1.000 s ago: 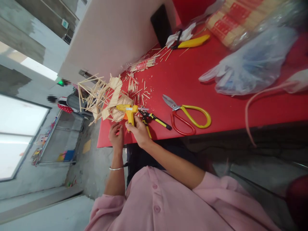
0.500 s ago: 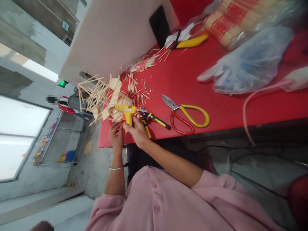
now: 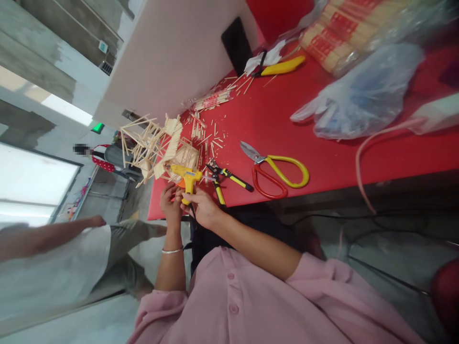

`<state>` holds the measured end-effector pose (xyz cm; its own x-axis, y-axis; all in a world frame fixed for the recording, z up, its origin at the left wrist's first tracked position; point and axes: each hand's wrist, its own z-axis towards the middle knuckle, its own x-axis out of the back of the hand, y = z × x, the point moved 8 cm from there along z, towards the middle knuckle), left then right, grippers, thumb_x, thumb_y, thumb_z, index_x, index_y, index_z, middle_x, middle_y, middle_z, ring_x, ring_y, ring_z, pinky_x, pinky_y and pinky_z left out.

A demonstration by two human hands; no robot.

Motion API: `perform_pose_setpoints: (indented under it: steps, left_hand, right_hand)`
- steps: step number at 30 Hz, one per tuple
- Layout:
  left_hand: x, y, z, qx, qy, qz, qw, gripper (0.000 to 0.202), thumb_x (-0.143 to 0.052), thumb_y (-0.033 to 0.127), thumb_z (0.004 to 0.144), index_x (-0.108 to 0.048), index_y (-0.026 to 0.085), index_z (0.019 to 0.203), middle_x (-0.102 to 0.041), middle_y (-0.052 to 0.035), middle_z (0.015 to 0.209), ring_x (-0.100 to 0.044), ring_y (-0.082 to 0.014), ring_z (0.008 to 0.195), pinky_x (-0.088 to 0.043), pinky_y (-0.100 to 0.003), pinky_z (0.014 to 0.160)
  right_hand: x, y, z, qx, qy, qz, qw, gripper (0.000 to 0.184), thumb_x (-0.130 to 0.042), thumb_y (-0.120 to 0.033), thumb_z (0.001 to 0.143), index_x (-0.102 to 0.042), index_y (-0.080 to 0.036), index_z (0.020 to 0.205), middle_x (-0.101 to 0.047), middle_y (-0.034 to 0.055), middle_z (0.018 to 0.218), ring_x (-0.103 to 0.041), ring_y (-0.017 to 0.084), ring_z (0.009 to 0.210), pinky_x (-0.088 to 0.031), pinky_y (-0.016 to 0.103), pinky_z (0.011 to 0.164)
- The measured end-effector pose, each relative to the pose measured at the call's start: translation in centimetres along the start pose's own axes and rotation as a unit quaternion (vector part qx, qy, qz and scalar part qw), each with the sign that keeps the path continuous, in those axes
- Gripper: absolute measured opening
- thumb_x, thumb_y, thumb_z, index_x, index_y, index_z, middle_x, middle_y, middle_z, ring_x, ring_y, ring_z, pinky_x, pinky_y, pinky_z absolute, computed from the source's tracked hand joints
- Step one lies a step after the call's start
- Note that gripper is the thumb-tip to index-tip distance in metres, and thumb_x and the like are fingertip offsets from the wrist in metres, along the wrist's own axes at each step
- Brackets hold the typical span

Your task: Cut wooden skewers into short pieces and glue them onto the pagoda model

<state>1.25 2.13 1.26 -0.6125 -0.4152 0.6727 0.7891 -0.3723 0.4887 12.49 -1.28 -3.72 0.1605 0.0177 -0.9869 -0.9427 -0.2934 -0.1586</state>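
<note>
A yellow glue gun (image 3: pixel 189 175) is in my right hand (image 3: pixel 201 206), with the fingers closed round its handle and the nozzle towards the stick structure. My left hand (image 3: pixel 170 203) is close beside the handle, fingers curled inward near my right fingertips. Whatever it pinches, if anything, is too small to make out. Just beyond the hands stands a lattice structure of thin wooden sticks (image 3: pixel 143 142), with a flat panel of sticks (image 3: pixel 172 148) on its near side. Pliers with black and yellow handles (image 3: pixel 234 179) lie to the right of the glue gun.
Large scissors (image 3: pixel 274 167) lie on the red table (image 3: pixel 258 119). Loose stick pieces (image 3: pixel 215 138) are scattered around. Further off are yellow-handled cutters (image 3: pixel 281 67), a dark phone (image 3: pixel 237 45), a plastic bag (image 3: pixel 362 95) and bundled sticks (image 3: pixel 330 43). A person (image 3: pixel 71 258) is at the left.
My right hand and the glue gun have tilted and shifted slightly left, bringing both hands closer together. A person in a light shirt has come into view at the left.
</note>
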Motion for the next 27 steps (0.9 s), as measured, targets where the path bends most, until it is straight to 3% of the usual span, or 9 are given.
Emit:
perform_pose_setpoints:
  steps: [7,18,27]
  left_hand:
    - [1.1,0.3,-0.1,-0.023,0.011,-0.027,0.999,0.024,-0.062,0.038,0.085,-0.073,0.017,0.088,-0.070,-0.0112,0.107,-0.067,-0.0230,0.099,-0.055,-0.035,0.081]
    - [1.9,-0.4,-0.3,-0.015,0.023,-0.007,1.000,0.026,-0.065,0.041,0.079,-0.073,0.017,0.085,-0.071,-0.0112,0.104,-0.067,-0.0240,0.097,-0.055,-0.035,0.079]
    - [3.0,-1.9,-1.0,0.051,0.072,-0.060,0.994,0.028,-0.064,0.044,0.081,-0.074,0.018,0.086,-0.072,-0.0097,0.103,-0.068,-0.0224,0.094,-0.055,-0.032,0.074]
  right_hand:
    - [-1.2,0.9,0.6,-0.052,-0.029,0.066,0.996,0.015,-0.068,-0.017,0.071,-0.062,-0.020,0.085,-0.071,0.0025,0.079,-0.068,0.019,0.086,-0.055,0.031,0.070]
    - [-1.4,1.9,-0.4,-0.048,-0.026,0.084,0.995,0.018,-0.069,-0.015,0.070,-0.063,-0.019,0.086,-0.071,0.0028,0.080,-0.068,0.020,0.086,-0.058,0.034,0.072]
    - [-2.4,2.3,0.9,-0.040,-0.040,0.053,0.997,0.019,-0.065,-0.017,0.073,-0.062,-0.018,0.092,-0.070,0.0061,0.081,-0.068,0.022,0.088,-0.059,0.036,0.071]
